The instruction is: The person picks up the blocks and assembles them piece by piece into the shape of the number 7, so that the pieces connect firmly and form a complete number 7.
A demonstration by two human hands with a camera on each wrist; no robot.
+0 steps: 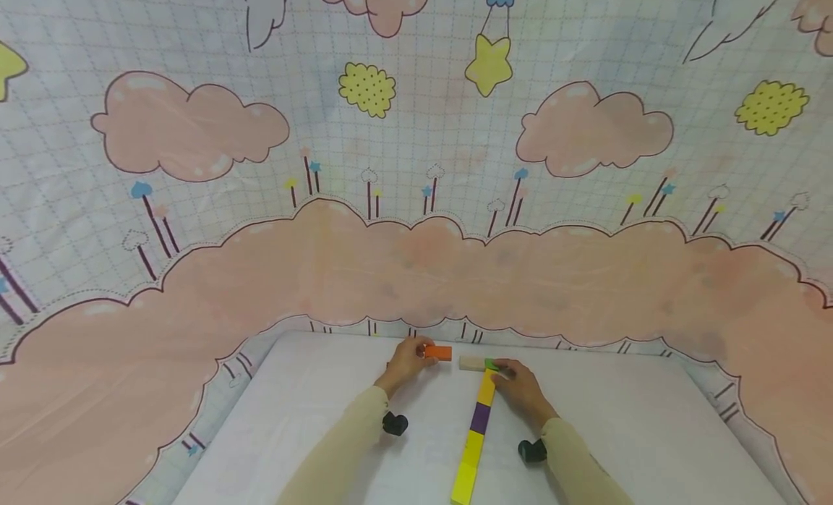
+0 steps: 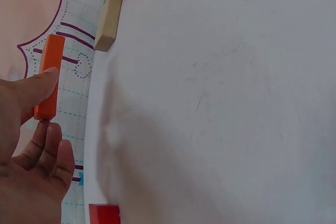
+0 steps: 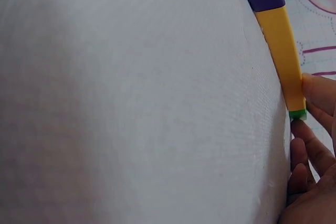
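Note:
My left hand [image 1: 406,362] pinches an orange block [image 1: 439,353] between thumb and fingers at the back of the table. In the left wrist view the block is held just past the table's edge line. My right hand [image 1: 520,389] is at the far end of a row of blocks, its fingers around a small green block [image 1: 491,363]. One fingertip lies against the adjoining yellow block [image 3: 283,56]. A plain wooden block [image 1: 471,363] extends left from the green one. Nearer me, the row continues with a purple block [image 1: 480,418] and more yellow [image 1: 468,469].
A red block [image 2: 105,214] lies near the table's edge in the left wrist view. The white table [image 1: 280,433] meets a cloud-patterned backdrop [image 1: 416,266] right behind the blocks. Dark heart-shaped pieces [image 1: 395,423] hang at both wrists.

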